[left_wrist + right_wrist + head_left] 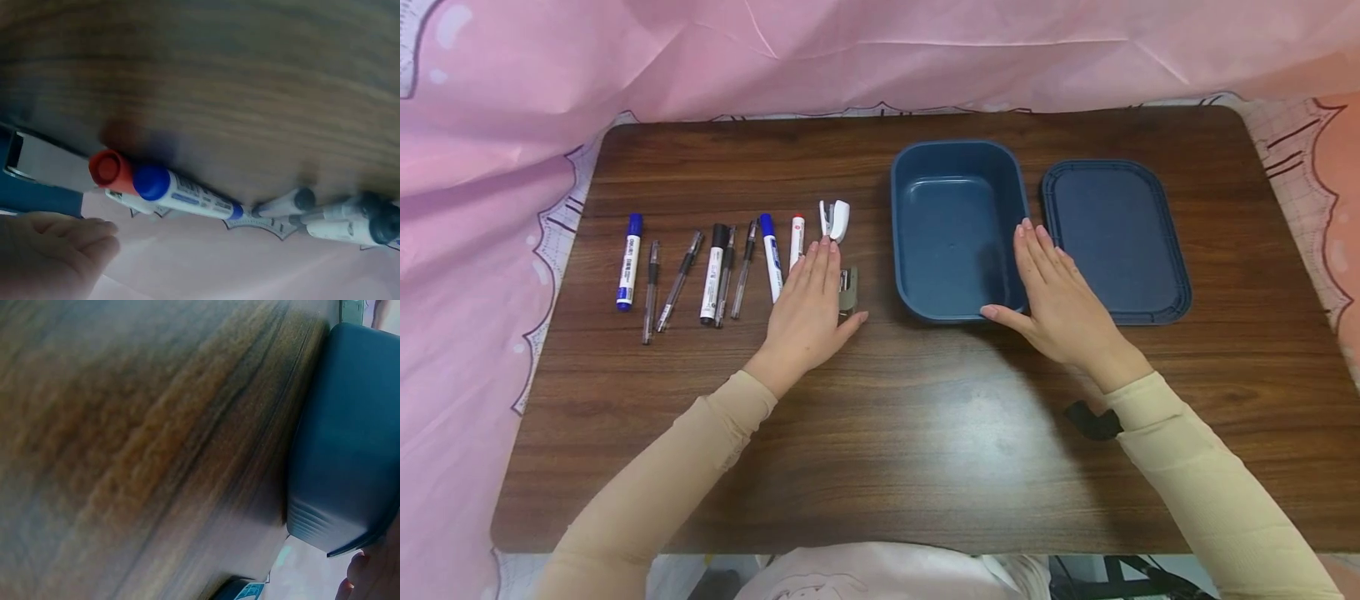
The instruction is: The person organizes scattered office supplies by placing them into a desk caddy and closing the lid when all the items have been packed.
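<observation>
My left hand (pixel 808 312) has straight fingers and the thumb spread out. It hovers over or rests among the right end of a row of pens; which, I cannot tell. Near its fingertips are a red-capped marker (pixel 797 237), a blue-capped marker (pixel 771 258) and a small white clip-like object (pixel 835 219). An olive-green object (pixel 848 292) is partly hidden beside the thumb. My right hand (pixel 1063 304), fingers extended, lies along the right side of an open dark blue box (pixel 951 315), thumb at its near corner. The left wrist view shows the red cap (pixel 109 169) close up.
A dark blue lid (pixel 1120 242) lies flat to the right of the box. Further left lie a blue marker (pixel 628 262), a black marker (pixel 713 275) and several thin pens (pixel 677 283). All stand on a brown wooden table (pixel 925 442), with a pink curtain (pixel 887 58) behind.
</observation>
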Motion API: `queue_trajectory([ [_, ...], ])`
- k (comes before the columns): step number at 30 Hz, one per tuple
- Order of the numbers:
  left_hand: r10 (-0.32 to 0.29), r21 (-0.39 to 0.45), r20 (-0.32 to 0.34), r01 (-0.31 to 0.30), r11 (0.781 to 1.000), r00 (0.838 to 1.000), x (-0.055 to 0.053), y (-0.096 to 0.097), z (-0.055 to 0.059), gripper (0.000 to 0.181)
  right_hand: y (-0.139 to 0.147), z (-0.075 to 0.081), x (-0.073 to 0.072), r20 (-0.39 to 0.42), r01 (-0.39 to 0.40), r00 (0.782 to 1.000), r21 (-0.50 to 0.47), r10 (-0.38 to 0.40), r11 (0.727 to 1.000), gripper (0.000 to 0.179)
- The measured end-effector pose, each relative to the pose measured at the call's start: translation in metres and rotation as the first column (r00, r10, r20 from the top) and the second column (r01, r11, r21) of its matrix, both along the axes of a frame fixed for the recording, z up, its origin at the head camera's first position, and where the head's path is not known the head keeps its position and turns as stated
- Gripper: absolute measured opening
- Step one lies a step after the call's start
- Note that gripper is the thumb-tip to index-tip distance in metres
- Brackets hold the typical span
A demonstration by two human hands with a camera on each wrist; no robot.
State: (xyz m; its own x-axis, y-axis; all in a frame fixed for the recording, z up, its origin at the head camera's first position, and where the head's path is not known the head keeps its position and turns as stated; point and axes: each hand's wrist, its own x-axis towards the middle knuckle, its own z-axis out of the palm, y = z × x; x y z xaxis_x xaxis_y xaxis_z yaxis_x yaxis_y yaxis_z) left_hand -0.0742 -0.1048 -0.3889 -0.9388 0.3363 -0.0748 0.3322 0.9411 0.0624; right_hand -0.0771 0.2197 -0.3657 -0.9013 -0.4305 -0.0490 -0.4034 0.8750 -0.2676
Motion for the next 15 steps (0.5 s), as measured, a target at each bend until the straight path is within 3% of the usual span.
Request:
queue_trajectory([
  [7,0.076,0.093,0.027,-0.078,0.993,0.997,-0.0009,0.0053,-0.0049,0.091,0.0012,-0.0007,0.0,-0.004,-0.004,1.0,0.001,0.004,1.0,0.093],
  [15,0.123,0.165,0.107,-0.139,0.976,0.987,-0.0027,0.0105,-0.0059,0.083,0.0004,0.0001,0.0003,-0.001,-0.007,1.0,-0.006,0.007,1.0,0.093],
])
